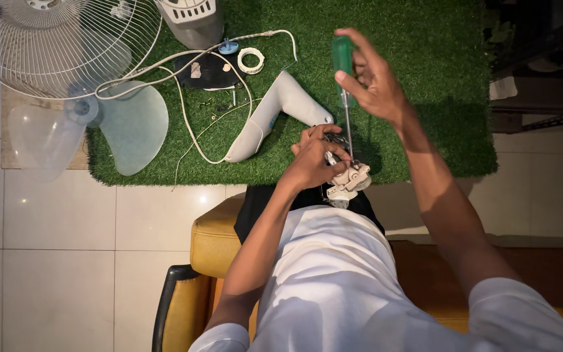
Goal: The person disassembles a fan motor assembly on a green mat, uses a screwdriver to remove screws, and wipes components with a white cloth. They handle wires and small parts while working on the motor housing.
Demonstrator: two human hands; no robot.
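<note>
**Fan motor under the screwdriver**

Over the lap, at the mat's near edge, the left hand point(313, 160) clamps a small pale motor unit point(350, 180). The right hand point(374, 78) is closed on a green-handled screwdriver point(345, 91), upright, tip down in the unit. Dismantling looks well along: clear blade point(128, 124), wire guard point(53, 42), white housing point(275, 111) and loose screws point(219, 104) lie on the green mat point(425, 78).

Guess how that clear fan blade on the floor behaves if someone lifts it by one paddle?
The fan blade looks like thin translucent plastic, so probably light for its size. Its broad paddles would likely flex a little when lifted by one tip. It lies half on the green mat, half on tile, under the wire guard, so it may snag on it.
</note>
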